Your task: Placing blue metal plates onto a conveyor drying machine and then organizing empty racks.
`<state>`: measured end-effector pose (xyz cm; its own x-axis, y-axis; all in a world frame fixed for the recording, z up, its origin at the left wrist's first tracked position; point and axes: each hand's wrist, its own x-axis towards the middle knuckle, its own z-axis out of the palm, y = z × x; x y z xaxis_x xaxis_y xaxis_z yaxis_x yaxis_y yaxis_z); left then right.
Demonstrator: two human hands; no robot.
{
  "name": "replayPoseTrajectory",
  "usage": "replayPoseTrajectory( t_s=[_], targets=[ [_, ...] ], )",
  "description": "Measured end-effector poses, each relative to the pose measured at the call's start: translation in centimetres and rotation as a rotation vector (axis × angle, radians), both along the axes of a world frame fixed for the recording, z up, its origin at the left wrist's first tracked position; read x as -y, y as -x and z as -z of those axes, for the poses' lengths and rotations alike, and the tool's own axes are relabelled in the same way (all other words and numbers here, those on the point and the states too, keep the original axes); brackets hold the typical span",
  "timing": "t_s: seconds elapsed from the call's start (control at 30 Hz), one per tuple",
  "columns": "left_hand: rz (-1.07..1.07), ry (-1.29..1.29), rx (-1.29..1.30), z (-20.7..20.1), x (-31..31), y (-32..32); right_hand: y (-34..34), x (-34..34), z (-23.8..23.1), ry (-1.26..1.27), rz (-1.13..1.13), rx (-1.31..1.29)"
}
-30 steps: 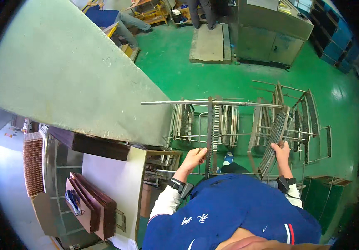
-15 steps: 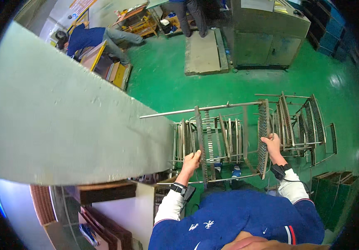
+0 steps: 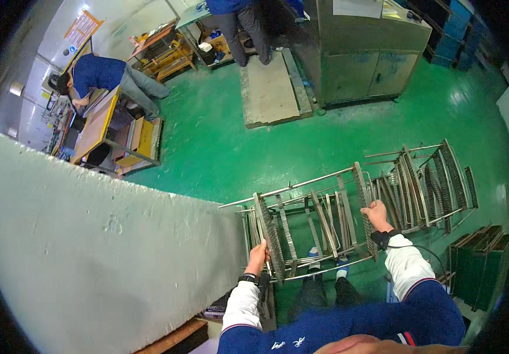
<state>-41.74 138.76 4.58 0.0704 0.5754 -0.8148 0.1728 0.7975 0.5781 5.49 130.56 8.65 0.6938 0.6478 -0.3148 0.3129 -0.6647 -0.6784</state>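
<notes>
Snagging looks likely: left hand (image 3: 258,257) and right hand (image 3: 378,214) clench the slotted grey metal rack (image 3: 313,227), carried just beside a second identical rack (image 3: 426,186).

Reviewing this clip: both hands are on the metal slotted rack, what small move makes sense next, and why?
Probably lower the metal rack straight down. The left hand and right hand grip its two side frames, it hangs above the green floor, and a second rack sits close on the right.

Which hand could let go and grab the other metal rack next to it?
Probably the right hand: it holds the carried rack on the side beside the second rack. The left hand is beside the grey wall.
</notes>
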Motion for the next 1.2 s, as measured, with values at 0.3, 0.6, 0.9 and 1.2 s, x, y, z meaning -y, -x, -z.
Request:
replayPoseTrajectory(
  t_s=[0.3,0.6,0.9,1.2],
  targets=[
    [0.088,-0.073,-0.193,4.7,-1.6,-0.3,1.3,-3.9,3.6,0.191,-0.037,-0.040],
    [0.321,-0.228,-0.443,8.1,-1.4,-0.1,2.3,-3.1,7.8,0.341,-0.144,-0.068],
    [0.591,-0.134,-0.664,7.4,-1.4,-2.0,3.3,4.0,7.6,0.378,-0.335,-0.056],
    [0.581,-0.360,-0.846,3.5,-1.1,-4.1,7.5,16.7,7.0,0.216,-0.280,-0.195]
  ],
)
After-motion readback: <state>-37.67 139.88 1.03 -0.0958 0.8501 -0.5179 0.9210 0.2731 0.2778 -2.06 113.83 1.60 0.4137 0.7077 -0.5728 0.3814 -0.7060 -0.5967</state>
